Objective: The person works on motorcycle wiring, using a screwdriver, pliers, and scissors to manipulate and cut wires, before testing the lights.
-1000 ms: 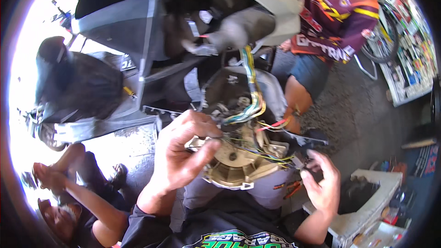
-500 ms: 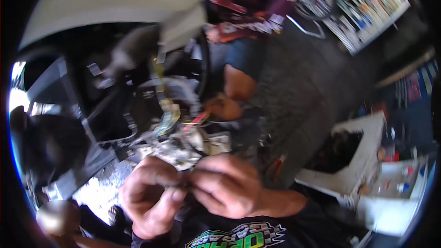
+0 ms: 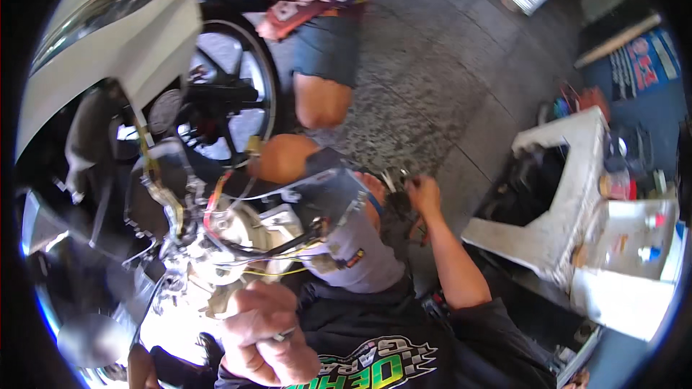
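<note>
Left hand (image 3: 263,335) is clenching a small metal tool at lower centre, wiring harness (image 3: 238,245) just above it; right hand (image 3: 422,194) is gripping pliers (image 3: 395,180) mid-frame, farther off.

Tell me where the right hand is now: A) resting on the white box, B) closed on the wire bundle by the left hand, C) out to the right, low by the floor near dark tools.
C: the right hand reaches out over the floor by dark tools, apart from the left hand and the wires.
</note>
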A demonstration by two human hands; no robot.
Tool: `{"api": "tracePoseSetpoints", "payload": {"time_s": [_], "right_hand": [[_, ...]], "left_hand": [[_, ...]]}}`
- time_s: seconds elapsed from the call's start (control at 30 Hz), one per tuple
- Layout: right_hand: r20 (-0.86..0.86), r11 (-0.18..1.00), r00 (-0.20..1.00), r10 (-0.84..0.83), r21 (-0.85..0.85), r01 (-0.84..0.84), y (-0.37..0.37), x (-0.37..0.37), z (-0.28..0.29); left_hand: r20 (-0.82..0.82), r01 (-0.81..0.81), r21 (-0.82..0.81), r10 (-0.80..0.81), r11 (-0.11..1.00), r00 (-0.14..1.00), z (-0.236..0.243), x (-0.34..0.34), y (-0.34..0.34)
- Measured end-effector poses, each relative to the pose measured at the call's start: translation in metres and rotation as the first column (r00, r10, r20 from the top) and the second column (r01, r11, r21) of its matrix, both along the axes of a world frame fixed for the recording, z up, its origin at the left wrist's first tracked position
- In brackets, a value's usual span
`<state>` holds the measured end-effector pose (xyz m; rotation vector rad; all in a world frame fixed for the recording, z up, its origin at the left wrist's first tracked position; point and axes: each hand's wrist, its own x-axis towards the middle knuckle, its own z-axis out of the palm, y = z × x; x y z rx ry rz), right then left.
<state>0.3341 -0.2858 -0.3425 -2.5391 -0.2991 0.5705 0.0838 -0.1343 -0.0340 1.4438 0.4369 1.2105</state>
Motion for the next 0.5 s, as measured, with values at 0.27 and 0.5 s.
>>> {"api": "tracePoseSetpoints", "payload": {"time_s": [0.27, 0.5], "right_hand": [[0.104, 0.957, 0.990, 0.099, -0.282, -0.066, -0.025, -0.081, -0.111], [0.037, 0.876, 0.962, 0.271, -0.425, -0.230, -0.052, -0.073, -0.095]], "left_hand": [[-0.066, 0.199, 0.087, -0.194, 0.976, 0.979, 0.005, -0.034, 0.013], [-0.081, 0.059, 0.158, -0.047, 0.986, 0.996, 0.009, -0.035, 0.010]]}}
